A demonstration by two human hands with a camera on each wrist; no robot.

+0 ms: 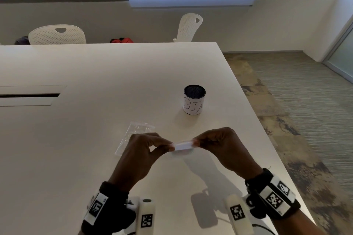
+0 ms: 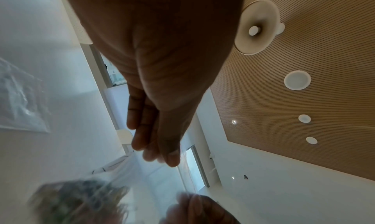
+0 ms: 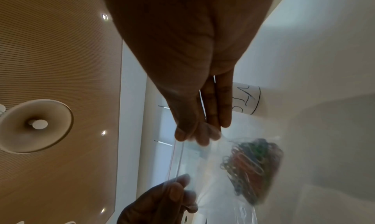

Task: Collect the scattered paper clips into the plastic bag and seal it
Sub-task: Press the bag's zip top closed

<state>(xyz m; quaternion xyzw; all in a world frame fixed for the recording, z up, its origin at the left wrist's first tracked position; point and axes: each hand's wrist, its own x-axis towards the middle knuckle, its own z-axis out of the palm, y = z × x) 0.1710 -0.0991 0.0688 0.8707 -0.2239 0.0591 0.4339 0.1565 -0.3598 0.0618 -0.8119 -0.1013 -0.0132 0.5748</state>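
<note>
While both hands hold the plastic bag point(image 3: 202, 171) up above the table point(image 1: 95, 101), the job looks to be at its sealing step: the coloured paper clips point(image 3: 251, 164) sit bunched in the bottom of the bag, and I can spot none loose on the tabletop. The left hand point(image 1: 141, 150) pinches 1 end of the bag's top strip, the right hand point(image 1: 219, 145) pinches the other, fingers and thumbs pressed together on it. Whether the strip is already shut along its length I cannot tell. The next move, I judge, calls for running a thumb and finger along the strip, pressing until it closes from end to end.

Just behind the left hand a 2nd clear bag point(image 1: 135, 135) lies flat on the table. A cup marked "BIN" point(image 1: 193, 100) stands further back, well apart. 2 white chairs point(image 1: 57, 34) wait at the far edge. Nothing blocks the hands.
</note>
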